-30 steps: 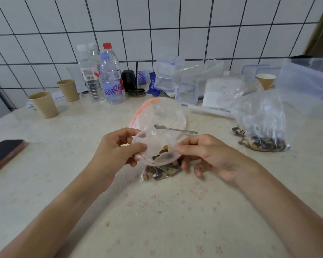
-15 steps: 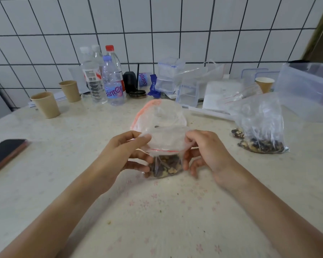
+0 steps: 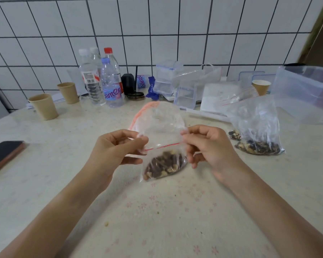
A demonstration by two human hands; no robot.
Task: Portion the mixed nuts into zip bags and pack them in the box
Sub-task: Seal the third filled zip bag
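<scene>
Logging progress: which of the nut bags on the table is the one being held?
The small bag at centre, pinched at its red zip by the left hand and right hand. The larger bag stands untouched at right.

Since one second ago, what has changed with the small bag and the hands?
The small zip bag was lifted upright and its mouth, then open, is pulled flat. The left hand and right hand now pinch its top corners. The spoon is no longer visible. The large nut bag and cups stayed.

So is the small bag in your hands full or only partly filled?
Partly filled: the nuts sit only in the bottom of the small zip bag, well below its red zip line.
</scene>
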